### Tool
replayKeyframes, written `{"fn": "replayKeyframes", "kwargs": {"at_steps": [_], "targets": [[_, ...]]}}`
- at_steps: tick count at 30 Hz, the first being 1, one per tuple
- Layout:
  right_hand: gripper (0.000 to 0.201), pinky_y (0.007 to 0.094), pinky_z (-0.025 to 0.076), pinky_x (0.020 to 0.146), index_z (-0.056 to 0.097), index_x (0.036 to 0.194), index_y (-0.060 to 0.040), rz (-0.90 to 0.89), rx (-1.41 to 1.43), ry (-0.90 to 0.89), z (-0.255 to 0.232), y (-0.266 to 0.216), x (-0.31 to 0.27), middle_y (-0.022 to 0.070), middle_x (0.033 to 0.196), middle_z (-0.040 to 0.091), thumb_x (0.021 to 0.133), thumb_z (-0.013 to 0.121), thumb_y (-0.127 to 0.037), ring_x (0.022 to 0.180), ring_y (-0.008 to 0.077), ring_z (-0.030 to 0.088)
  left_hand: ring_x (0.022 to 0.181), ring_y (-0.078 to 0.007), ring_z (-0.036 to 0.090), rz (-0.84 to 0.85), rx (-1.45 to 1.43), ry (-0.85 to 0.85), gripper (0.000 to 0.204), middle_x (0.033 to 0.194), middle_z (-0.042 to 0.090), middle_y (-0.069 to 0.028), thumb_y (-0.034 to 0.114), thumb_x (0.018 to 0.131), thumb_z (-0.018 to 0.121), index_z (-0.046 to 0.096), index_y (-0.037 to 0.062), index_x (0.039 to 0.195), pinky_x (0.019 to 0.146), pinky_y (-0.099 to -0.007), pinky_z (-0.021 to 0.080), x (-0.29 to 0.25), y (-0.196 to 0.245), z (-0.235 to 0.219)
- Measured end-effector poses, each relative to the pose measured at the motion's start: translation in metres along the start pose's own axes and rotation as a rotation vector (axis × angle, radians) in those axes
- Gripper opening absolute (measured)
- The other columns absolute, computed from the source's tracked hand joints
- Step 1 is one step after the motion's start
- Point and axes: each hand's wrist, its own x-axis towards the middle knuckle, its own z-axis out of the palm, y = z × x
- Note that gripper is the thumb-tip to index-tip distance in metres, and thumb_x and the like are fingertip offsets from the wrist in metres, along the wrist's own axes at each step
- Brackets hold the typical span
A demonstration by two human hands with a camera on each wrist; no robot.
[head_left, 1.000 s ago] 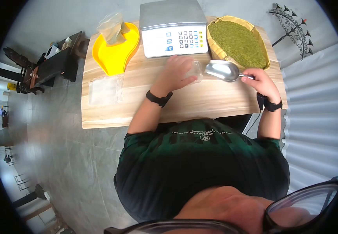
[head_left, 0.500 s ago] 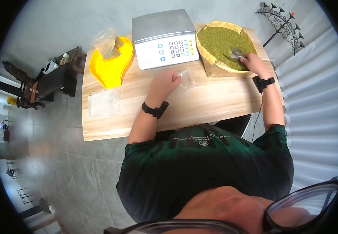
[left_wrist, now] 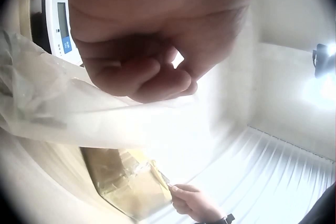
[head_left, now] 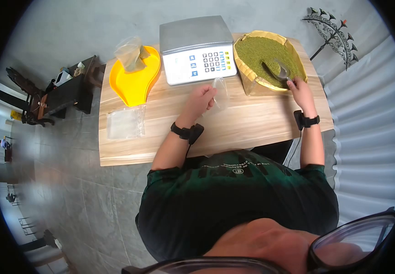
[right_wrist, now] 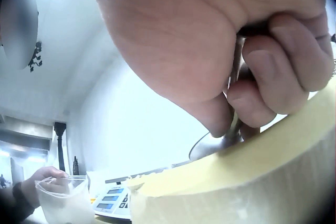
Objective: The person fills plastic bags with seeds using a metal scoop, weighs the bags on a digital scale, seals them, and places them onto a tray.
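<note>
In the head view my left hand (head_left: 201, 101) pinches a clear plastic bag (head_left: 222, 93) above the table, in front of the scale. The right wrist view shows this bag (right_wrist: 67, 203) hanging upright with its mouth spread. My right hand (head_left: 303, 95) grips the handle of a metal scoop (head_left: 285, 72); in the right wrist view its fingers (right_wrist: 268, 66) curl round the handle. The scoop lies tilted in a paper sack (head_left: 256, 86) full of small green beans (head_left: 263, 51), with some beans in its bowl. A dark hollow shows beside it.
A digital scale (head_left: 197, 50) stands at the back middle. Left of it, a yellow tray (head_left: 131, 89) bears a clear bag (head_left: 131, 57) with some contents. Flat clear bags (head_left: 125, 123) lie at the table's left. A black metal stand (head_left: 332, 39) rises behind the sack.
My right hand has carried the scoop from beside the bag over to the sack and pushed it into the beans. My left hand, spread at the bag earlier, now pinches it.
</note>
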Motion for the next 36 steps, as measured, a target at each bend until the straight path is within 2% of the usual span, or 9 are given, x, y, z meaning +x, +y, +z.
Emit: {"fn": "replayKeyframes", "kwargs": {"at_steps": [2,3,9,19,24,27,32,34,36], "targets": [[0.031,0.0438,0.046,0.068,0.06,0.094,0.0021,0.023,0.127,0.101,0.008,0.005,-0.01,0.0219,0.08,0.063,0.095,0.059,-0.029,0.076,0.04,0.06,0.049,-0.0056,0.047,-0.001,-0.028,0.001,0.024,0.059,0.052,0.0018,0.022,0.098,0.056,0.056,0.0084,0.077,0.046,-0.0213,0.037,0.0,0.0,0.004],[0.03,0.0406,0.044,0.064,0.058,0.09,0.0017,-0.008,0.176,0.163,0.013,0.007,-0.015,0.0185,0.073,0.059,0.096,0.059,-0.028,0.068,0.0341,0.056,0.049,-0.0056,0.047,0.005,-0.043,0.014,0.024,0.059,0.053,0.0016,0.021,0.097,0.056,0.056,0.0079,0.078,0.046,-0.0212,0.037,0.0,-0.001,0.005],[0.028,0.0332,0.041,0.061,0.059,0.092,0.0008,0.045,0.348,0.268,0.025,0.011,-0.025,0.0111,0.069,0.053,0.096,0.06,-0.027,0.064,0.0186,0.048,0.046,-0.0057,0.046,0.048,-0.012,0.049,0.024,0.058,0.053,0.0015,0.02,0.097,0.057,0.056,0.0071,0.077,0.044,-0.021,0.036,-0.003,0.001,0.009],[0.023,0.0277,0.039,0.061,0.062,0.093,-0.0001,-0.012,0.465,0.282,0.027,0.023,-0.021,0.0004,0.071,0.053,0.097,0.061,-0.023,0.067,0.0101,0.045,0.042,-0.0063,0.044,0.108,0.092,0.087,0.032,0.051,0.049,0.0012,0.02,0.097,0.055,0.055,0.005,0.07,0.041,-0.0239,0.034,-0.006,0.001,0.006],[0.014,0.021,0.037,0.063,0.063,0.098,-0.0017,0.11,0.737,0.066,0.021,0.005,-0.038,-0.0074,0.076,0.052,0.097,0.062,-0.015,0.071,0.0038,0.045,0.042,-0.0062,0.043,0.137,0.159,0.162,0.031,0.051,0.049,0.0017,0.019,0.097,0.055,0.057,0.0033,0.07,0.042,-0.0243,0.034,-0.008,0.005,0.009],[0.013,0.0199,0.036,0.065,0.063,0.1,-0.002,0.086,0.881,-0.069,0.021,-0.024,-0.054,-0.0087,0.079,0.053,0.096,0.063,-0.014,0.073,0.0027,0.045,0.042,-0.0066,0.044,0.144,0.159,0.167,0.03,0.052,0.049,0.0014,0.019,0.096,0.056,0.058,0.0026,0.071,0.042,-0.0253,0.034,-0.008,0.003,0.008],[0.012,0.0205,0.038,0.067,0.063,0.1,-0.0017,-0.059,0.885,-0.254,0.033,-0.057,-0.065,-0.0075,0.08,0.055,0.094,0.065,-0.012,0.075,0.0032,0.045,0.044,-0.0107,0.047,0.196,0.222,0.179,0.03,0.052,0.05,-0.0036,0.02,0.095,0.056,0.059,0.0,0.073,0.044,-0.0301,0.037,-0.001,-0.009,0.005],[0.01,0.0216,0.039,0.067,0.064,0.098,-0.0019,-0.095,0.75,-0.428,0.036,-0.064,-0.065,-0.0069,0.081,0.056,0.093,0.066,-0.011,0.075,0.0038,0.046,0.047,-0.0158,0.047,0.312,0.322,0.214,0.029,0.054,0.051,-0.01,0.02,0.094,0.057,0.058,-0.0015,0.074,0.048,-0.0338,0.038,-0.001,-0.011,0.005],[0.013,0.0232,0.04,0.065,0.064,0.096,-0.0006,-0.131,0.687,-0.451,0.037,-0.073,-0.062,-0.005,0.078,0.057,0.092,0.066,-0.012,0.074,0.0047,0.046,0.048,-0.0178,0.047,0.339,0.35,0.216,0.028,0.055,0.05,-0.0121,0.02,0.094,0.058,0.058,-0.0016,0.076,0.049,-0.0349,0.038,-0.001,-0.01,0.005]]}}
